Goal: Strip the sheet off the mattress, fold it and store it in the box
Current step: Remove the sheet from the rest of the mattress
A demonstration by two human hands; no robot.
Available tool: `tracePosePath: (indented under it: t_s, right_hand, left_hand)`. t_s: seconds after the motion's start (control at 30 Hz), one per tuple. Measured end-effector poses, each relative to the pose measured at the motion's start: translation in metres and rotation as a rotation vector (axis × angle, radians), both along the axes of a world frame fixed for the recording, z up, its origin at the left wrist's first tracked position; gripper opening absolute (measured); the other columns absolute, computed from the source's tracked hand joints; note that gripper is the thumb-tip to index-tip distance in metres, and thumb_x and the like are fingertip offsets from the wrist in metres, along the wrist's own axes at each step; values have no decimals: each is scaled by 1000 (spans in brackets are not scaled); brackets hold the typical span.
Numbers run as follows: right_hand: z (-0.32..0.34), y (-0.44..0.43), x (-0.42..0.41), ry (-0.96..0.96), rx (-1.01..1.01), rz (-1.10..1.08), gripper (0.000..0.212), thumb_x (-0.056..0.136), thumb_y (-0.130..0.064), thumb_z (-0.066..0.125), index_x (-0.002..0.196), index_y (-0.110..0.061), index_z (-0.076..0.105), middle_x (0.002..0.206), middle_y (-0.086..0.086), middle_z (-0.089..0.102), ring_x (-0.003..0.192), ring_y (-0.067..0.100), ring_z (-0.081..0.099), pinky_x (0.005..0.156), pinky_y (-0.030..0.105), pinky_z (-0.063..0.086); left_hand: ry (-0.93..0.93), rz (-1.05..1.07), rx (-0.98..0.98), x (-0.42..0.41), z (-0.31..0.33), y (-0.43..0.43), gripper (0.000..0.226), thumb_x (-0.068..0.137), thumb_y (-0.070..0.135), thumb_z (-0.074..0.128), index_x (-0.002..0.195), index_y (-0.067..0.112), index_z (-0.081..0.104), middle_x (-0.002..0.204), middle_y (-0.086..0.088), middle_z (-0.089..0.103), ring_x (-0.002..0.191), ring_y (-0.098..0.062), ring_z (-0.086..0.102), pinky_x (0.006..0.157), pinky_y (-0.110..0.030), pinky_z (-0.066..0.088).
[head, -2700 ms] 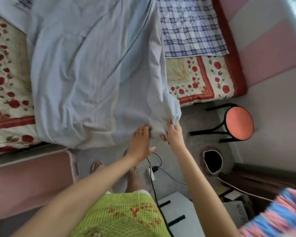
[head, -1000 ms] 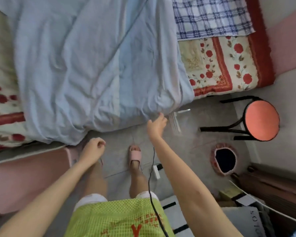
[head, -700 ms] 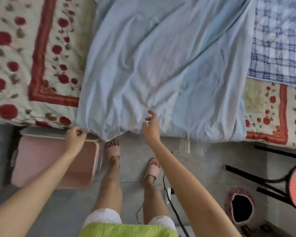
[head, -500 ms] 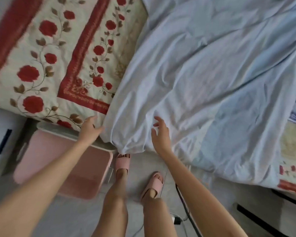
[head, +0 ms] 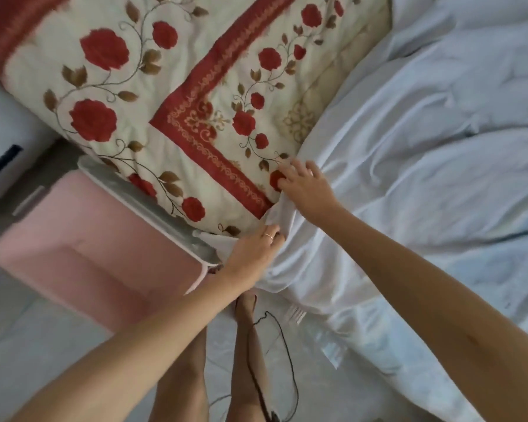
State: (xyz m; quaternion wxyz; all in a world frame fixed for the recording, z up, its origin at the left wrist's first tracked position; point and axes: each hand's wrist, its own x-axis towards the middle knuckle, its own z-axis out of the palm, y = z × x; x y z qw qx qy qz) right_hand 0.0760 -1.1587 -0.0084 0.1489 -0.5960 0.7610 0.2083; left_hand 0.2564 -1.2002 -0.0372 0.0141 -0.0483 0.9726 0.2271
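Observation:
The pale blue sheet [head: 424, 153] lies crumpled over the right part of the floral red-and-cream mattress [head: 165, 102] and hangs over its near edge to the floor. My left hand [head: 252, 254] grips the sheet's left corner at the mattress edge, fingertips tucked into the fold. My right hand [head: 305, 187] lies just above it with fingers spread, resting on the sheet's edge where it meets the bare mattress. A small bunch of cloth stands up between the two hands. The open pink box [head: 73, 257] sits on the floor left of my left hand.
A pale lid [head: 141, 202] leans between the pink box and the mattress. A black cable [head: 275, 348] loops on the floor by my bare legs. A white piece of furniture [head: 0, 141] stands at the far left.
I have turned and stepped left along the bed. Both hands came together at the sheet's left corner; my left hand took hold of it and my right hand landed on its edge.

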Motion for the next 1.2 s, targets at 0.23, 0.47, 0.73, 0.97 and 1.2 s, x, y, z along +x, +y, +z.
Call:
tracePosePath:
  t_s: [0.23,0.47,0.73,0.97,1.2]
  right_hand:
    - [-4,59,-28,-180,96,-67,27,76,0,68,102,-3,61,122,14,55,71,32,60,62,33,44]
    - [-9,54,-21,-130,18,-130,28,80,2,53,105,-1,63,116,15,59,97,34,58,87,42,43]
    - [-15,-13,-32,-259,233,0,39,91,-29,57,129,-22,51,127,0,55,127,23,43,114,43,9]
    - [18,-38,-43,-567,-31,-1,17,90,-17,62,102,-9,70,98,2,63,83,20,60,73,30,43]
    - [29,-133,-43,-541,-237,97,17,98,-22,48,101,-14,63,87,-6,61,84,15,53,83,28,26]
  left_hand:
    - [-205,468,613,12,-4,3,14,91,6,54,102,7,63,134,-7,43,110,-18,55,85,-16,38]
    - [-399,610,274,-8,-9,5,66,69,28,77,126,12,47,126,-7,51,118,-26,44,96,-35,39]
    - [-465,728,631,-24,-14,6,49,83,54,60,60,20,34,54,6,40,53,-15,45,49,-29,24]
    - [-229,874,1087,-13,-4,-20,44,76,45,72,79,3,60,70,-17,58,65,-25,53,63,-30,37]
    - [76,956,870,16,27,-118,47,71,52,56,67,6,50,54,-6,40,49,-4,38,49,-17,26]
